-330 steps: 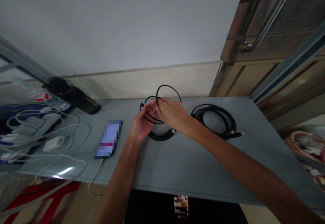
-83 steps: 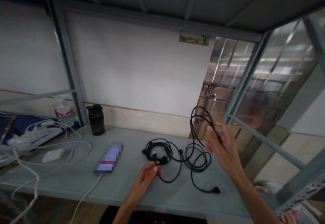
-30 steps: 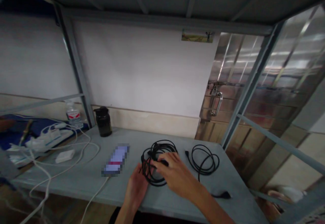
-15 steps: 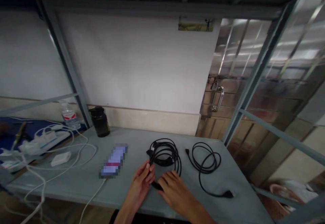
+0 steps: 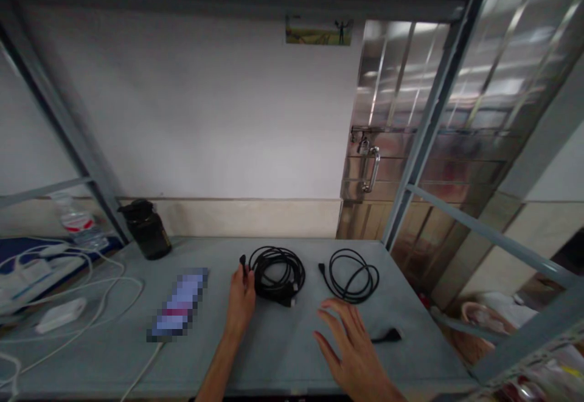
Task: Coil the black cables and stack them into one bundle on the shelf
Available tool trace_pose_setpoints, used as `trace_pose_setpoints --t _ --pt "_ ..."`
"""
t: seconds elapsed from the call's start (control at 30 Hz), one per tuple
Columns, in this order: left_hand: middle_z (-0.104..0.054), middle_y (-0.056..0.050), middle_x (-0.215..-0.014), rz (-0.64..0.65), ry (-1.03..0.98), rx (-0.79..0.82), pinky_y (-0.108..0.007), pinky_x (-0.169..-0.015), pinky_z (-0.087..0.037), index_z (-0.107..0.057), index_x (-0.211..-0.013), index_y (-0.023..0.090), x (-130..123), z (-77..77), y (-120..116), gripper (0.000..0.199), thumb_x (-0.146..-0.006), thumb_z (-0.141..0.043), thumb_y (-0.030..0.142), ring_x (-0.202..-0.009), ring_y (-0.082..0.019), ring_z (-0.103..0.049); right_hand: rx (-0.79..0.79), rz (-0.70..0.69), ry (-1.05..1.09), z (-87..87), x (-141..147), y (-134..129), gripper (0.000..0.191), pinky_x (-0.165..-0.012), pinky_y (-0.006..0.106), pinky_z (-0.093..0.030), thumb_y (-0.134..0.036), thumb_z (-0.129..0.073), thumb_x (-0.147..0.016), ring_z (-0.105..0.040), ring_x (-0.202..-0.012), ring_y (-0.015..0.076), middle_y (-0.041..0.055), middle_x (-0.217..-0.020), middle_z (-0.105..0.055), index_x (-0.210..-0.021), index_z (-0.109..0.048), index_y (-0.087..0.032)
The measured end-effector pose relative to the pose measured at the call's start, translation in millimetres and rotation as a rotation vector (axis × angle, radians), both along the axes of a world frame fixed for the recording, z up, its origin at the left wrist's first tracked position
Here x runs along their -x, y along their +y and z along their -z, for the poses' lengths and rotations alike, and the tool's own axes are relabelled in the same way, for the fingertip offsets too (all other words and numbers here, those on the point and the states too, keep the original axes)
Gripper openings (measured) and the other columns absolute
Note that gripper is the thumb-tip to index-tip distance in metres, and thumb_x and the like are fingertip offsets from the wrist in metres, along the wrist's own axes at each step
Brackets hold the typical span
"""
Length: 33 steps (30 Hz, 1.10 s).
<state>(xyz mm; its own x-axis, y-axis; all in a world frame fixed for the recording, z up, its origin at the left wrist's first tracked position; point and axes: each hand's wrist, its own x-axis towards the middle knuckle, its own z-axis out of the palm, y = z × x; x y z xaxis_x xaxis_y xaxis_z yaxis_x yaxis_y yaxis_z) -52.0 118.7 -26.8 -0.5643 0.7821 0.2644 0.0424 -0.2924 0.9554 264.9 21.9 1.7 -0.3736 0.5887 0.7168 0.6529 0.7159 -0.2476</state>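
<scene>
A black coiled cable lies in several loops on the grey table top, its plugs gathered at the lower edge of the coil. My left hand is at the left side of this coil, with its fingers closed on one black cable plug. My right hand hovers over the table with fingers spread and nothing in them. Just beyond it rests a second black cable in looser loops. One end plug of that cable sticks out to the right of my hand, which hides part of the cord.
A pixelated phone with a white cord lies to the left. Behind it stands a dark bottle. White cables, a white adapter and a clear water bottle are farther left. Metal bed posts frame the table.
My right hand has left the first coil and moved right, opening towards the second cable. The first coil now lies flat, with my left hand at its side. The view has shifted right.
</scene>
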Motion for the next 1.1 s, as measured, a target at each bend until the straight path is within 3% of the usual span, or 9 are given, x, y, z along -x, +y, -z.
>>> trace_pose_setpoints --t 0.17,0.27,0.43,0.53,0.63,0.73,0.87,0.97,1.1 --pt "-0.067 -0.019 -0.129 -0.159 0.276 0.049 -0.061 -0.13 -0.036 -0.073 -0.131 0.017 -7.2 18.4 -11.7 0.048 -0.095 -0.072 0.05 -0.139 -0.042 -0.058 0.031 0.235 -0.008 48.4 -62.7 -5.6 0.053 -0.102 0.06 -0.066 -0.053 -0.067 -0.108 -0.07 -0.128 0.0387 0.0182 -0.141 -0.066 -0.151 -0.055 -0.026" --pt "-0.059 -0.022 -0.145 -0.181 0.382 0.016 -0.063 -0.134 -0.031 -0.067 -0.141 0.017 -15.5 16.4 -15.0 0.056 -0.096 -0.069 0.049 -0.148 -0.043 -0.051 0.032 0.254 -0.091 60.6 -78.6 9.8 0.042 -0.1 0.056 -0.067 -0.051 -0.061 -0.111 -0.072 -0.124 0.0356 0.0155 -0.14 -0.068 -0.145 -0.06 -0.027" --pt "-0.054 -0.021 -0.157 -0.178 0.456 -0.048 -0.062 -0.136 -0.028 -0.063 -0.15 0.02 -20.5 5.0 -25.7 0.054 -0.099 -0.065 0.038 -0.154 -0.041 -0.045 0.058 0.254 -0.191 63.8 -78.0 43.9 0.034 -0.11 0.054 -0.062 -0.028 -0.05 -0.114 -0.068 -0.133 0.0322 0.0123 -0.15 -0.065 -0.145 -0.064 -0.027" --pt "-0.056 -0.017 -0.16 -0.151 0.524 -0.1 -0.061 -0.135 -0.031 -0.066 -0.15 0.024 -19.4 -2.8 -34.4 0.051 -0.099 -0.061 0.026 -0.154 -0.038 -0.047 0.065 0.237 -0.221 66.4 -77.7 69.1 0.038 -0.112 0.053 -0.06 -0.028 -0.048 -0.115 -0.068 -0.133 0.0316 0.013 -0.146 -0.067 -0.152 -0.06 -0.025" --pt "-0.065 -0.012 -0.154 -0.042 0.7 -0.154 -0.063 -0.133 -0.037 -0.069 -0.146 0.028 -19.9 -5.5 -41.4 0.051 -0.097 -0.057 0.016 -0.153 -0.034 -0.051 0.077 0.241 -0.238 70.5 -80.1 93.0 0.037 -0.11 0.053 -0.059 -0.036 -0.05 -0.116 -0.069 -0.128 0.0327 0.0155 -0.138 -0.07 -0.149 -0.061 -0.021" --pt "-0.072 -0.009 -0.145 0.148 0.892 -0.174 -0.063 -0.132 -0.04 -0.071 -0.142 0.028 -24.7 -2.2 -45.4 0.06 -0.088 -0.057 0.006 -0.149 -0.033 -0.057 0.09 0.25 -0.292 73.5 -81.6 108.6 0.031 -0.103 0.052 -0.059 -0.036 -0.047 -0.116 -0.071 -0.118 0.0334 0.0151 -0.125 -0.073 -0.131 -0.069 -0.02" --pt "-0.075 -0.009 -0.141 0.281 1.046 -0.127 -0.066 -0.134 -0.038 -0.07 -0.144 0.027 -32.4 3.2 -45.7 0.076 -0.073 -0.06 0.001 -0.141 -0.034 -0.064 0.121 0.209 -0.341 72.1 -79.7 113.2 0.031 -0.098 0.051 -0.058 -0.032 -0.042 -0.116 -0.072 -0.106 0.0331 0.0139 -0.11 -0.074 -0.114 -0.07 -0.019" --pt "-0.075 -0.009 -0.14 0.272 1.075 -0.111 -0.066 -0.132 -0.041 -0.069 -0.147 0.028 -33.4 5.7 -43.1 0.069 -0.084 -0.059 0.002 -0.136 -0.032 -0.066 0.213 0.18 -0.29 66.3 -76.5 107.3 0.036 -0.097 0.049 -0.059 -0.036 -0.037 -0.117 -0.074 -0.102 0.0324 0.0146 -0.106 -0.074 -0.108 -0.067 -0.019" --pt "-0.075 -0.007 -0.141 0.269 1.095 -0.086 -0.065 -0.13 -0.044 -0.067 -0.153 0.031 -30.9 8.5 -38.4 0.064 -0.095 -0.057 0.005 -0.135 -0.03 -0.067 0.408 0.171 -0.069 52.3 -70.0 91.8 0.04 -0.091 0.043 -0.063 -0.05 -0.036 -0.116 -0.079 -0.102 0.0309 0.017 -0.115 -0.075 -0.116 -0.063 -0.02"
